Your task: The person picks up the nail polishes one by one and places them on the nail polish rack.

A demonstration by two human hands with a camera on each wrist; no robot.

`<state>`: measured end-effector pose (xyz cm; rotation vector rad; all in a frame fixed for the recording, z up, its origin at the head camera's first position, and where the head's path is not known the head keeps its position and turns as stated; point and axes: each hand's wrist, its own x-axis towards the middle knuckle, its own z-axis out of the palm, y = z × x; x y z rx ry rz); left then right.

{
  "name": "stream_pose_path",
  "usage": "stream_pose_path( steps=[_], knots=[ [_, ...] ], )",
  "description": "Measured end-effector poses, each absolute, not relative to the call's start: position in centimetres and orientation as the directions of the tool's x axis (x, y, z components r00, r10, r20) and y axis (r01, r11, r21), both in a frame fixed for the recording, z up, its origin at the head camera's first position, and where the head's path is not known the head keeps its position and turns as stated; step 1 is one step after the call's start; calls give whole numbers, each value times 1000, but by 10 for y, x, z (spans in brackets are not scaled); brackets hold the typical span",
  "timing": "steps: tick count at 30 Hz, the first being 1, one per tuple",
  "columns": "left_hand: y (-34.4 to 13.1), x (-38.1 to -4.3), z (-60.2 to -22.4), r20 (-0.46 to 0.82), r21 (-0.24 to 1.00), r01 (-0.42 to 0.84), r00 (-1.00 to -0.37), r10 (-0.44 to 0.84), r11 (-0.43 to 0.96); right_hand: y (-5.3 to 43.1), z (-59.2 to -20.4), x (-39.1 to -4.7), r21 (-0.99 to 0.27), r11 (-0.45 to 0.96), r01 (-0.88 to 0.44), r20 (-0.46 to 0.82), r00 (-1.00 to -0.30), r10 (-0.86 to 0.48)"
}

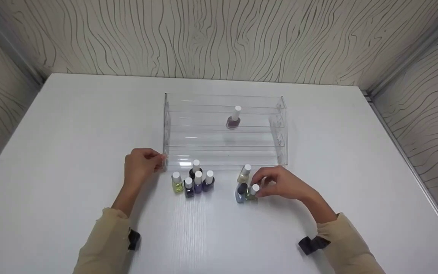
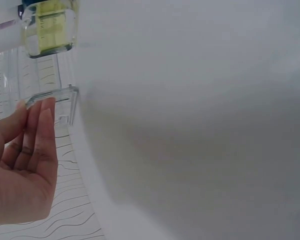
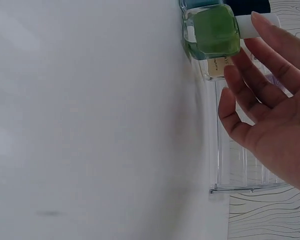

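Note:
My right hand (image 1: pixel 281 182) pinches the white cap of a green nail polish bottle (image 3: pixel 215 32) between thumb and fingers, with the other fingers loosely bent. Right beside that bottle stand a light blue nail polish bottle (image 1: pixel 239 196) with a dark cap and a cream nail polish bottle (image 1: pixel 243 176) with a white cap. My left hand (image 1: pixel 139 165) pinches the front left edge of a clear tiered rack (image 1: pixel 222 155); the fingertips also show on its clear edge in the left wrist view. A dark red nail polish bottle (image 1: pixel 233 122) stands on an upper tier, right of centre.
Several nail polish bottles stand grouped before the rack's left half, among them a yellow one (image 1: pixel 177 185), a purple one (image 1: pixel 198 185) and a black one (image 1: pixel 189 191). The white table (image 1: pixel 70 125) ends at a wood-grain patterned wall (image 1: pixel 203 42) behind.

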<state>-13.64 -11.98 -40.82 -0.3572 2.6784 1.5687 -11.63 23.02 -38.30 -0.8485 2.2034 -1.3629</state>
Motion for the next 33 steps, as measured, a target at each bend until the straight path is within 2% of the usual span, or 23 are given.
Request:
stream_pose_path(
  steps=[15,20,33],
  knots=[
    [-120,-135,-408,-113,864,-185,-978,-178,468,226,-384,-112,-880,351,-319,10,-752,-659],
    [-120,-135,-409,-109,868,-179,-978,-175,463,231,-398,-116,-876,350,-332,25,-756,-654],
    [-120,-136,-410,-115,863,-192,-975,-189,468,236,-408,-119,-868,399,-297,-9,-792,-611]
  ],
)
